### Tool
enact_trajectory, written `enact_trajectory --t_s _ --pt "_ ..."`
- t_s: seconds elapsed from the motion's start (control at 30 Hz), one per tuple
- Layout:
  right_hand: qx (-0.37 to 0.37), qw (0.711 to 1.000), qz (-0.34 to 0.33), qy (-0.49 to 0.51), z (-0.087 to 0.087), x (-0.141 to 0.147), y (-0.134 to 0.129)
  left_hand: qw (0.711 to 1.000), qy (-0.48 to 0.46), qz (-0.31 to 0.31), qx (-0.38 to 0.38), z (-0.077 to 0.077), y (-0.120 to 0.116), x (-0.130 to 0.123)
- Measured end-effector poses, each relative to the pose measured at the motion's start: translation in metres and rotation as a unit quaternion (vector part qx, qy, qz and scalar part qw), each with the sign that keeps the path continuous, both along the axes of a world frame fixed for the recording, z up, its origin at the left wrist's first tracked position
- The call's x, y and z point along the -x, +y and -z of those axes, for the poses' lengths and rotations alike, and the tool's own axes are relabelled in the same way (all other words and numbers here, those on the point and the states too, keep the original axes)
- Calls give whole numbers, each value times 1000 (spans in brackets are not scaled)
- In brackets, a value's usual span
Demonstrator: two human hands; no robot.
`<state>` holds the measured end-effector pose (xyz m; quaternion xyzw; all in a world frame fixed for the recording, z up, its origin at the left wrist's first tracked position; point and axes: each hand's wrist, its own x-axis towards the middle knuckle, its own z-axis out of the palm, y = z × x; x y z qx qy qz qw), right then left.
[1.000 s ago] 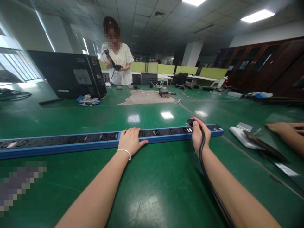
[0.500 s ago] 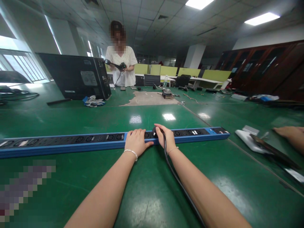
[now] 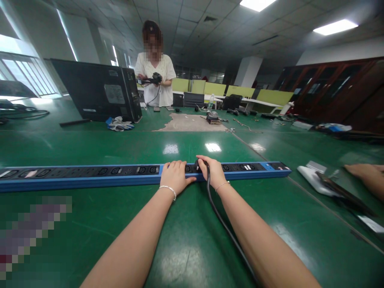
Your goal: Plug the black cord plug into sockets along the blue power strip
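Observation:
A long blue power strip (image 3: 90, 173) with a black face and a row of sockets lies across the green table. My left hand (image 3: 174, 177) grips it near the middle, fingers over the top and thumb along the front side. Just to the right, my right hand (image 3: 214, 172) is closed round a black power plug (image 3: 197, 164) at the sockets. Whether its prongs are in a socket is hidden. From the plug a thick black cord (image 3: 223, 224) runs under my right wrist and down towards me.
Across the green table (image 3: 120, 228) a co-worker (image 3: 157, 80) handles a black device with a cable. A black computer case (image 3: 99, 90) stands at the back left, with work gloves (image 3: 119, 124) before it. At right are a white object (image 3: 312, 179) and another person's hand (image 3: 360, 172).
My hands stay in nearly the same place on the strip, and the plug is still at the sockets. The view has shifted slightly. The co-worker's hands and device have moved a little.

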<state>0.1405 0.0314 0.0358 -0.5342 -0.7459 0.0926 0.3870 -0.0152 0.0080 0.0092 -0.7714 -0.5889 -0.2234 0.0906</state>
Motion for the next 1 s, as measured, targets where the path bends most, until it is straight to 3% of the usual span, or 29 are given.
enact_trajectory --t_s 0.17,0.37,0.57,0.67,0.77,0.87,1.0 --pt "-23 993 39 -105 -1 20 -9 1000 -4 -3 -2 0 -1 -1" --pt "-38 993 64 -87 15 24 -18 1000 -7 -6 4 0 -1 -1" --pt "-55 991 36 -114 27 11 -19 1000 -3 -5 10 1 1 0" --pt "-34 994 -14 -106 27 0 -18 1000 -5 -3 6 1 -1 -3" --pt "-27 992 -61 -102 27 -9 -18 999 -3 39 -3 -1 -5 -9" --pt "-26 991 -74 -106 27 -14 -18 996 2 90 3 -5 -7 -15" --pt "-40 987 -65 -143 35 -13 -18 997 -26 74 19 -11 -6 -22"
